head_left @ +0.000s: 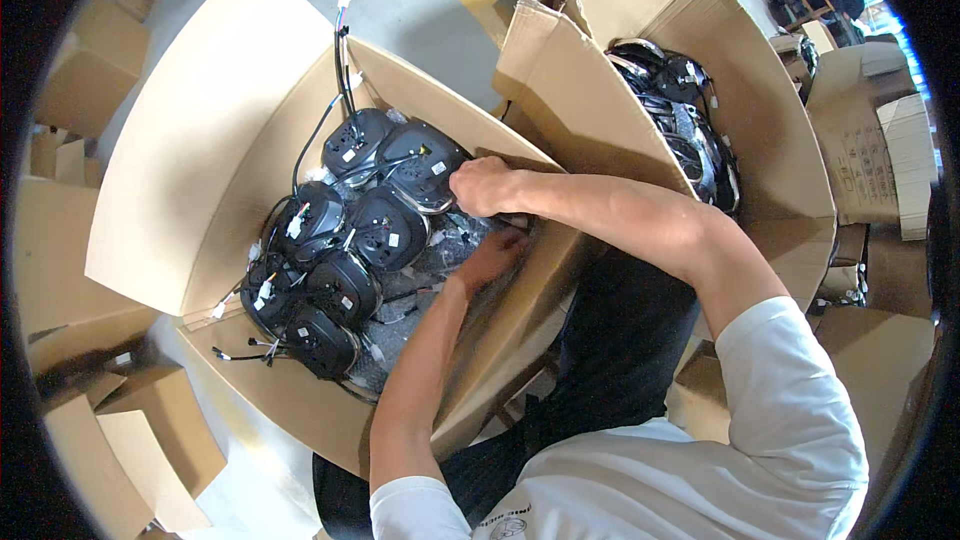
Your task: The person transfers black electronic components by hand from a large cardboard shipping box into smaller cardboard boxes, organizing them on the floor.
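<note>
Your right hand is curled up against the side of a round black part near the right corner of the cardboard box, and your left hand reaches down inside the box's near edge, beside some clear wrap; the fingertips are hidden, so I can't tell if either one is pinching anything. You seem to be getting hold of something or fitting it in there, so the next move likely calls for a soft, sure grip. That black part sits just left of your right hand, and farther from you than your left.
</note>
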Tool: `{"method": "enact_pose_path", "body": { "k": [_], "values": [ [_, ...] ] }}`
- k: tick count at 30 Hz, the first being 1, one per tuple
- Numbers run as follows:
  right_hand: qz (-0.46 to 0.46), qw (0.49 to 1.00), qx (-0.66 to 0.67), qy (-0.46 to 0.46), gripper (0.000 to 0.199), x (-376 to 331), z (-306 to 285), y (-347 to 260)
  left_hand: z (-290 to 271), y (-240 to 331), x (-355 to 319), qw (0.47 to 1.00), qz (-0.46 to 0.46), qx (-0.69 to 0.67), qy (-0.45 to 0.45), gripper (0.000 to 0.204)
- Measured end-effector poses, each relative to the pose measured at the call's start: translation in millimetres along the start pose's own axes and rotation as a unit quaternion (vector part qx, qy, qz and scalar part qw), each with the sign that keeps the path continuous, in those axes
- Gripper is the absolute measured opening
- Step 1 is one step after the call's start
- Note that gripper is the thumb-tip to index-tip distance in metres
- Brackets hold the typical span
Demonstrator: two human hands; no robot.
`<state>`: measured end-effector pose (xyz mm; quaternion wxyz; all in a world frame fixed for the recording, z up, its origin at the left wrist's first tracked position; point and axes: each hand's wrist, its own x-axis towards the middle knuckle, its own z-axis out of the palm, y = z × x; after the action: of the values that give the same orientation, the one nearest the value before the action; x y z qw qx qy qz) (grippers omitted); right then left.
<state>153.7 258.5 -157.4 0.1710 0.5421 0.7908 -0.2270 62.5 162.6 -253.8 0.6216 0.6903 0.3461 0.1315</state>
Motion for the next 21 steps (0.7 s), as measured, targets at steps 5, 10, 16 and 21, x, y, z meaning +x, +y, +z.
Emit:
{"method": "enact_pose_path", "body": {
  "k": [5,10,16,21],
  "values": [
    [-0.009,0.999,-0.010,0.037,0.022,-18,-39,-19,24,-9,-22,0.915,0.125,0.288,0.252,0.023],
    [-0.095,0.956,-0.226,0.158,0.044,2,0,-30,-4,-8,-18,0.952,0.133,0.258,0.100,0.019],
    [-0.088,0.890,-0.387,0.223,0.054,11,24,-10,-73,66,-51,0.876,-0.126,0.441,0.151,0.040],
    [-0.120,0.936,-0.143,0.299,0.038,38,17,-48,-129,21,-75,0.783,0.031,0.536,0.312,0.077]
  ]
}}
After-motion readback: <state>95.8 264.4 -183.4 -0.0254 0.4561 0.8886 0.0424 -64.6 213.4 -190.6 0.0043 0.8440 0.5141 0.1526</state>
